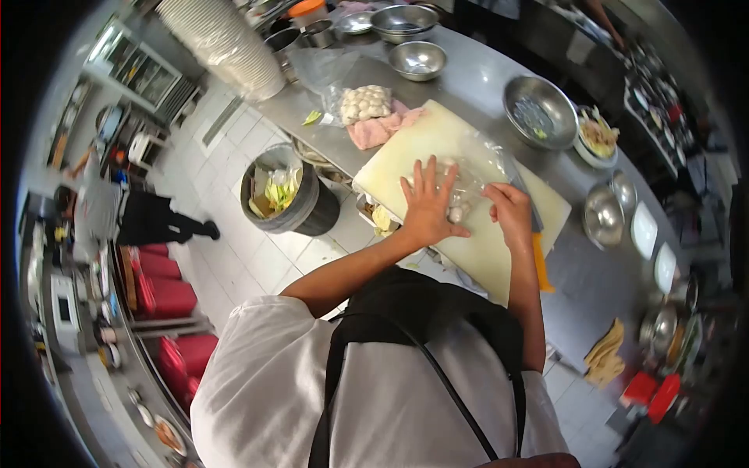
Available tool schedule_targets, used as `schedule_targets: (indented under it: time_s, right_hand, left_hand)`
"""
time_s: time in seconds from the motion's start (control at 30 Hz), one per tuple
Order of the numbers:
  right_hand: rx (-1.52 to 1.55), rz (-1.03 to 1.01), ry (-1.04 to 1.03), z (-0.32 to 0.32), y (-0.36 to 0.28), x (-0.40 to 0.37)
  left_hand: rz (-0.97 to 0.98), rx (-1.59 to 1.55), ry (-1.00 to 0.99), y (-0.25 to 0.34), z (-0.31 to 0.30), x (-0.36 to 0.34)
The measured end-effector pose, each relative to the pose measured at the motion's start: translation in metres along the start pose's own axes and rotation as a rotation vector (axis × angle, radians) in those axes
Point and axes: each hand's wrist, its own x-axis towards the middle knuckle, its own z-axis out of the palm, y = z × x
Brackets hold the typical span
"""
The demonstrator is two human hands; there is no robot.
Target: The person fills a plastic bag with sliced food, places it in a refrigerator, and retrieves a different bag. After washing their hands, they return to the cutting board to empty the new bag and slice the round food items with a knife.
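My left hand (429, 204) is spread flat, fingers apart, over a clear plastic bag (470, 184) on the white cutting board (452, 129). A few pale round pieces (459, 207) show through the plastic beside my thumb. To the right, my right hand (511, 212) is closed, its fingertips pinching the edge of that bag. A knife with a yellow handle (541, 264) lies along the board's right side, just past my right hand. Beyond the board sits another clear bag full of whitish round pieces (365, 103), touching a pink cloth (382, 129).
A bin (310, 204) with vegetable scraps stands left of the steel table (476, 58). Metal bowls (540, 111) line the table's far and right sides. Stacked containers (226, 51) rise at the back left. A co-worker in a dark apron (156, 218) is at the left.
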Motion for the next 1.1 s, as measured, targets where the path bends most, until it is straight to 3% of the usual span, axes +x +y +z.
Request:
schedule_targets:
  time_s: [0.07,0.27,0.37,0.47,0.57,0.77,0.87,1.0,1.1]
  right_hand:
    - [-0.060,-0.048,-0.018,-0.002,-0.012,0.010]
    - [-0.281,-0.154,-0.026,0.014,-0.046,0.077]
    - [-0.259,-0.171,-0.070,0.042,-0.061,0.125]
    - [-0.252,-0.147,-0.078,0.088,-0.078,0.187]
    - [-0.136,-0.024,-0.028,0.132,-0.080,0.257]
    - [0.107,0.236,0.250,0.190,-0.063,0.366]
    - [0.214,0.294,0.331,0.202,-0.038,0.395]
    - [0.234,0.269,0.353,0.191,-0.017,0.394]
    - [0.264,0.136,0.305,0.167,-0.030,0.332]
  left_hand:
    - [-0.052,-0.006,0.022,-0.004,0.013,0.002]
    - [0.027,0.027,-0.029,-0.056,0.002,0.030]
    - [0.161,-0.053,0.002,-0.086,-0.007,0.045]
    - [0.221,-0.125,-0.110,-0.103,-0.035,0.048]
    - [0.217,-0.342,0.090,-0.137,-0.056,0.048]
    - [-0.240,-0.423,0.600,-0.274,-0.121,0.093]
    - [-0.438,-0.543,0.592,-0.326,-0.138,0.115]
    - [-0.403,-0.539,0.616,-0.361,-0.137,0.143]
    - [-0.315,-0.705,0.590,-0.357,-0.137,0.160]
